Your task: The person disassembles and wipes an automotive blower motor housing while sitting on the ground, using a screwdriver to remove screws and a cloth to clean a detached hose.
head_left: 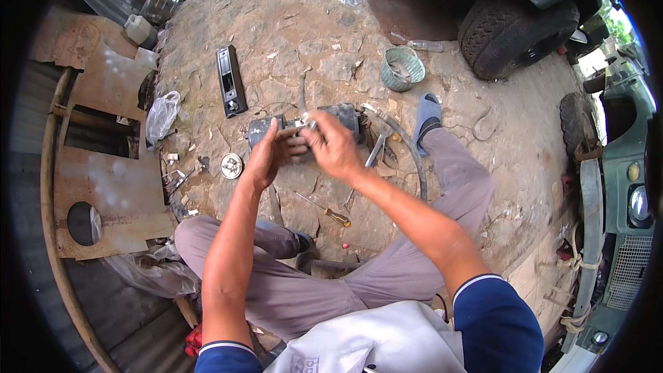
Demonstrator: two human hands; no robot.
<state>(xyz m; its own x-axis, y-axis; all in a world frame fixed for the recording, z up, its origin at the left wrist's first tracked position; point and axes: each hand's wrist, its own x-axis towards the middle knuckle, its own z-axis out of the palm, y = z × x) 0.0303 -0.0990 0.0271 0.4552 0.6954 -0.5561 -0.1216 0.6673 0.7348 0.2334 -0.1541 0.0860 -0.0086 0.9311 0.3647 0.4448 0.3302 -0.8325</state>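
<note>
Over a dark, box-like part (pixel 340 117) on the stone ground, my two hands come close together. My right hand (pixel 335 148) is closed, thumb and fingers pinched around something small that I cannot make out. Beside it, my left hand (pixel 269 155) is held with its fingers stretched toward the right one, slightly blurred and with no object visible in it. A short grey hose (pixel 302 91) sticks up just beyond the hands. To the right of the dark part lie a hammer (pixel 376 150) and a long dark hose (pixel 411 148). Nearer me is a screwdriver (pixel 336 217) with a yellow-and-black handle.
A long black panel (pixel 229 81), a round tin (pixel 231 165) of small parts and a clear plastic bag (pixel 164 119) lie to the left. A green basket (pixel 402 69) stands ahead, near a vehicle tire (pixel 514 31). Rusty sheet metal (pixel 103 173) flanks the left side.
</note>
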